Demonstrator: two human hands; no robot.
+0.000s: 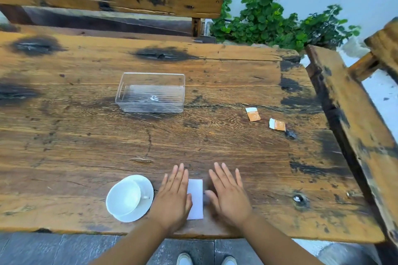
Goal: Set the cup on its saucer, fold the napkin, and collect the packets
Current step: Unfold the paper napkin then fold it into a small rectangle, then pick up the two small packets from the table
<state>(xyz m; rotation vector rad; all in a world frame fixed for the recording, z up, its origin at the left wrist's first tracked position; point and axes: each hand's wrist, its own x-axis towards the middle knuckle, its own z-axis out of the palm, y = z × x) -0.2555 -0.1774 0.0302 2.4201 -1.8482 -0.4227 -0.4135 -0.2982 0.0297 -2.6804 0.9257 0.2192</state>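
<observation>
Left hand [174, 197] and right hand [229, 194], fingers spread flat, flank a folded white napkin [195, 199]; clear plastic bin [150, 92] beyond fingertips, 2 orange packets [253, 114] far right, possibly torn.

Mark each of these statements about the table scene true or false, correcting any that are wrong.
1. The cup sits on its saucer. True.
2. Both packets are inside the clear box. False: the two packets lie on the bare table, right of the clear box, which looks empty.
3. The napkin lies between the two hands. True: the left hand covers its left edge and the right hand is at its right side.
4. The right hand grips a packet. False: it is flat and open, holding nothing.
5. The cup stands right of the napkin. False: it is to the left.
</observation>
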